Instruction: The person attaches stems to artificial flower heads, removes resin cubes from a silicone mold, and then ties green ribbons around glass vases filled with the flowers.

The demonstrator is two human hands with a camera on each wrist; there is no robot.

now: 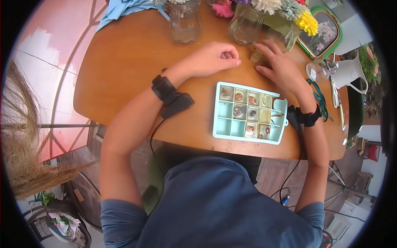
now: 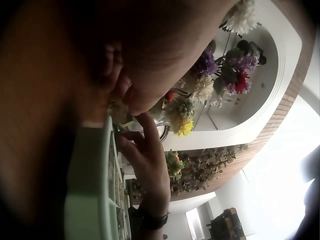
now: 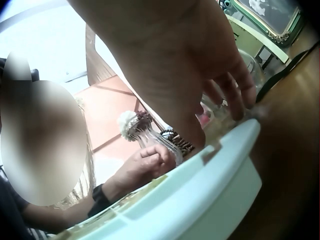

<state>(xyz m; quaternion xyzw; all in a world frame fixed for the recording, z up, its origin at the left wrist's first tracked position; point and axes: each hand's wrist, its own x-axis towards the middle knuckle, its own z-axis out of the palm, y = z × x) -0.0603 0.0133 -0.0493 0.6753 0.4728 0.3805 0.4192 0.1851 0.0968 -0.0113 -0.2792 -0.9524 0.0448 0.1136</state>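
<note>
My right hand [image 1: 279, 66] reaches over the table past the tray, thumb and fingers around a small, clear, yellowish block [image 1: 256, 56]. In the right wrist view its fingers point down beyond the tray's rim. My left hand [image 1: 213, 60] hovers to the left of it, fingers loosely curled, with no object visible in it. Nearer my body lies a pale mint compartment tray [image 1: 224, 121]. Several of its cells contain clear blocks with shells or other small pieces inside, such as a block with a round shell [image 1: 237, 111]; some cells at the left are bare.
Glass vases [image 1: 185, 31] with artificial flowers [image 1: 307, 23] line the far side. At the right are a green-framed picture [image 1: 320, 35], a white pitcher [image 1: 348, 72], scissors [image 1: 335, 93] and a green ribbon [image 1: 319, 97]. Blue cloth [image 1: 124, 10] lies far left. Black cables [image 1: 154, 136] hang from both wrists.
</note>
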